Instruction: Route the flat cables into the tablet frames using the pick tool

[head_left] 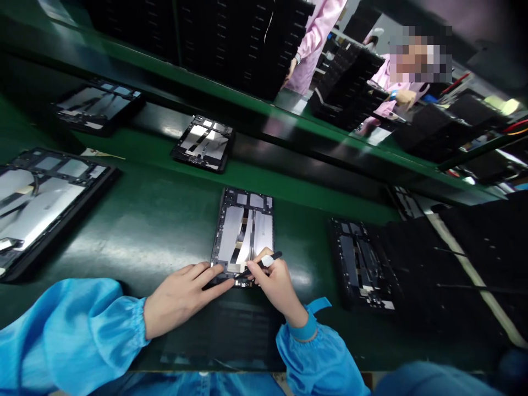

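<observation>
An opened tablet (264,228) lies on the green bench in front of me, its silver battery panels and dark ribbon cables exposed. My left hand (185,294) rests flat at its lower left edge, fingers stretched out and apart, the index fingertip close to a small circuit board (244,283). Pinched in my right hand (274,283) is a slim black pointed tool (277,256); whether it is tweezers or a pry stick I cannot tell. Its tip meets the tablet's lower end beside my left index finger. Something small and white shows by the right fingers.
More opened tablets lie at the left (53,198), the back (205,142), the far left shelf (99,104) and the right (363,267). Stacked black trays (231,44) stand on the raised shelf (264,113). Two people in pink work beyond it.
</observation>
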`<state>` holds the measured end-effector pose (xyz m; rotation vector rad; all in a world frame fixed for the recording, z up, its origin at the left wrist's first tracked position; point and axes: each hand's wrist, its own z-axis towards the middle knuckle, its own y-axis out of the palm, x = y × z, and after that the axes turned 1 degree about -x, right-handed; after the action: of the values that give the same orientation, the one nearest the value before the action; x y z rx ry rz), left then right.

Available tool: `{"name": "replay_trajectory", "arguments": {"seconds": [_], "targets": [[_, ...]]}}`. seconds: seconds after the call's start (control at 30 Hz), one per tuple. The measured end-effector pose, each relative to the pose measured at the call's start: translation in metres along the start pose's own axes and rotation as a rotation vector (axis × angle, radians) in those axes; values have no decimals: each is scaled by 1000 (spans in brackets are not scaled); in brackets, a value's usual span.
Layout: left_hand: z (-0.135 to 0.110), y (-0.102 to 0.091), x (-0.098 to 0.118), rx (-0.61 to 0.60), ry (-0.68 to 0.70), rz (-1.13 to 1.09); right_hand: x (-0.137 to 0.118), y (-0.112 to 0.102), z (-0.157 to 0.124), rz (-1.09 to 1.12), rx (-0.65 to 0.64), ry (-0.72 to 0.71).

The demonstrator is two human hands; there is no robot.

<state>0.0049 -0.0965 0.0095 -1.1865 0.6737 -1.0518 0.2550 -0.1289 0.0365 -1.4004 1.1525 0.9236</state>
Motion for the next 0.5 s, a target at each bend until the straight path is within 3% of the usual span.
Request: {"name": "replay_trajectory", "arguments": {"seconds": [0.2, 0.3, 0.43, 0.5], "targets": [[-3, -10, -18, 96, 58, -146, 4, 3, 0, 166, 80, -15], [9, -10, -14, 127, 113, -129, 8, 3, -3, 180, 249, -74], [57, 2, -25, 10, 91, -72, 20, -1, -7, 124, 598, -186], [95, 13, -46, -10, 21, -30, 27, -1, -7, 62, 652, -249]]}}
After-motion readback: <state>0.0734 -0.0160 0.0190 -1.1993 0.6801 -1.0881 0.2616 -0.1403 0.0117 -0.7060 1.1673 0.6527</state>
